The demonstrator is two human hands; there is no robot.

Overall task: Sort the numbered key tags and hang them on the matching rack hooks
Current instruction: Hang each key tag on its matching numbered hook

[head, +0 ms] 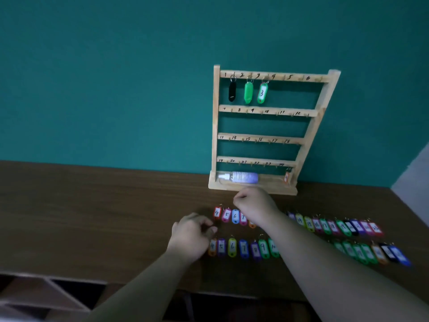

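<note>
A teal wall [116, 77] fills the upper half of the frame, and a dark brown wooden table [92, 217] runs across below it.

On the table, right of centre, coloured plastic key tags with handwritten numbers lie in two lines. The upper row of tags [226, 214] starts with a red 4, a pink 5 and a blue 6. It runs off to the right, broken where the right forearm crosses it. The lower row of tags [243, 248] starts with an orange 4, then purple, yellow, blue, purple and green tags, and also runs toward the right edge.

The left hand [191, 235] sits at the left end of the two rows, touching or just over the orange 4. Its fingers are curled with the tips drawn together. Whether they pinch anything cannot be told. The right hand [253, 202] is above the upper row, its fingers curled into a loose fist. What it may hold is hidden.

Just behind the right hand, a pale wooden rack [267, 110] stands against the wall, with four rails of hooks numbered 1 to 24. On its top rail hang a black tag [232, 91] at hook 1, a plain green tag [248, 92] at hook 2 and a green tag marked 3 [262, 93] at hook 3. In the rack's base tray lies a white and lilac bottle [243, 177] on its side, with a small orange tag [287, 177] at the tray's right end.

Open wooden shelving [46, 296] shows at the lower left.
</note>
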